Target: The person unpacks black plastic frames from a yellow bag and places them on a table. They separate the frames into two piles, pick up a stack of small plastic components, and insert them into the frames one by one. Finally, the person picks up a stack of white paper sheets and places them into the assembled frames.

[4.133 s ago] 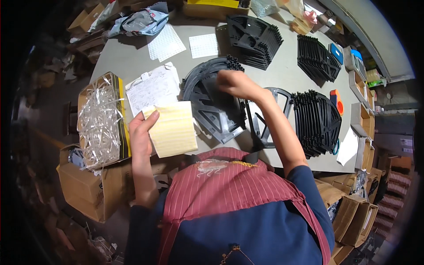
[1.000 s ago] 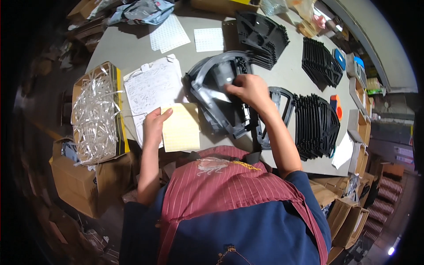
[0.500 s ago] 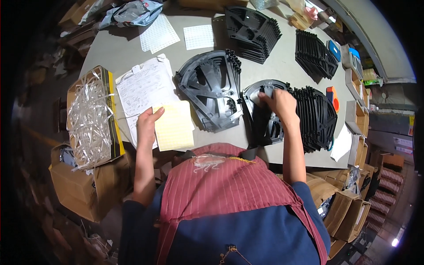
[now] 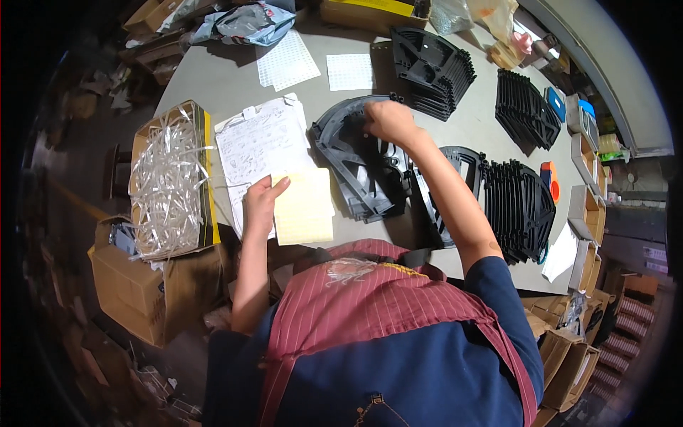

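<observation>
My left hand (image 4: 262, 205) pinches a small yellow sheet pad (image 4: 304, 213) at its left edge, by the table's near edge. My right hand (image 4: 391, 122) has its fingers curled closed at the upper right of the nearer middle pile, on a black fan-shaped plastic part (image 4: 341, 153); the fingertips are partly hidden. My right forearm passes over another black fan-shaped piece (image 4: 466, 164) to the right. Beside that, a row of similar black parts (image 4: 519, 206) stands closely nested.
Handwritten papers (image 4: 260, 139) lie behind the yellow pad. A box of clear plastic strips (image 4: 167, 192) stands at the left. Farther back are white label sheets (image 4: 350, 72) and two more black stacks (image 4: 434, 67). An orange tape dispenser (image 4: 550, 181) and small cardboard trays (image 4: 583, 199) line the right side.
My right hand has moved left and away from me, from the right-hand black piece to the middle pile. My left hand still holds the yellow pad. The whole view has shifted slightly.
</observation>
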